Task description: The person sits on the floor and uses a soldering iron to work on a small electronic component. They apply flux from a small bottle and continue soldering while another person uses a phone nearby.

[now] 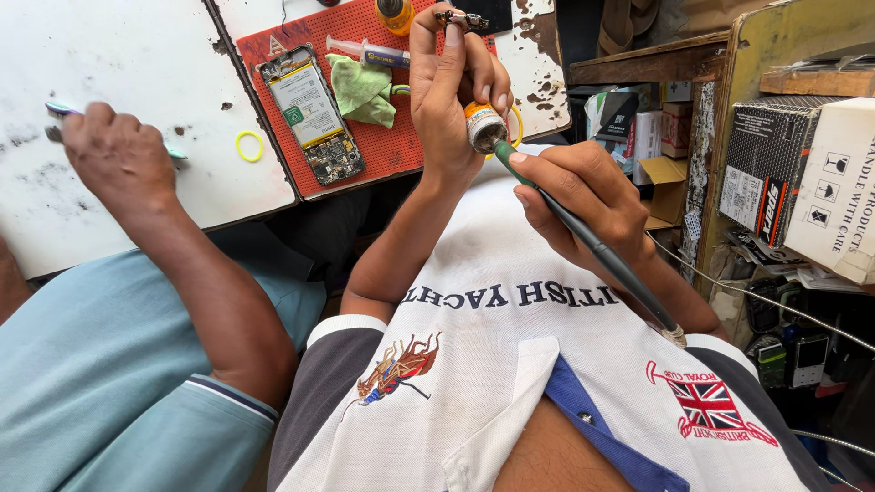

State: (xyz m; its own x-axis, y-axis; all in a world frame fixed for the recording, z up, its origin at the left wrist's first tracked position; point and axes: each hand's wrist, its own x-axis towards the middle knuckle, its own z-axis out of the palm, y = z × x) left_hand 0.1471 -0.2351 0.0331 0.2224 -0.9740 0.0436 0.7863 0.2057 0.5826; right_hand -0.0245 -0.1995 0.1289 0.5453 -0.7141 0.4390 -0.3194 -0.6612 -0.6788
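My left hand (447, 91) is raised over the table edge and grips a small round jar with an orange label (483, 126), its mouth facing me. The same hand pinches a small metal part (460, 18) between its fingertips. My right hand (583, 196) holds a green-handled soldering iron (592, 246) like a pen. The iron's tip touches the jar's mouth. The iron's cable (775, 310) runs off to the right.
An opened phone (310, 109), a green cloth (362, 89) and a syringe (369, 53) lie on a red mat (392, 150). A yellow ring (249, 146) lies on the white table (155, 55). At left, another person's hand (118, 155) holds a tool. Cardboard boxes (829, 182) fill shelves at right.
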